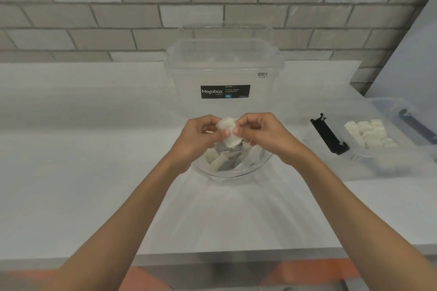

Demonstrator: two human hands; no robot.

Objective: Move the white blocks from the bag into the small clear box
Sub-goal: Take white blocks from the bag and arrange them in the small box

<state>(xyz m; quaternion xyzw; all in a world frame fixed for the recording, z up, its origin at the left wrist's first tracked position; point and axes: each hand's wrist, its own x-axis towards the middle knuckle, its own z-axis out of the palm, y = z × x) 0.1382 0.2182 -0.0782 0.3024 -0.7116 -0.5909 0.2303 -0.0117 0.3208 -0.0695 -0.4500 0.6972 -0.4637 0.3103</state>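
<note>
Large clear storage bin point(224, 71), black label point(225, 91), barcode sticker point(262, 75); white counter point(82, 172); grey brick wall point(142, 7) behind.

Large clear storage box point(224, 66): black label point(225, 91) reads "Megabox STORAGE", with "12L" on a blue patch; smaller print illegible. Barcode sticker point(262, 75): digits unreadable.

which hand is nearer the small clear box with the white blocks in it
Right. The right hand is left of the small clear box, not touching it. The left hand is farther left. Both pinch one white piece.
</note>
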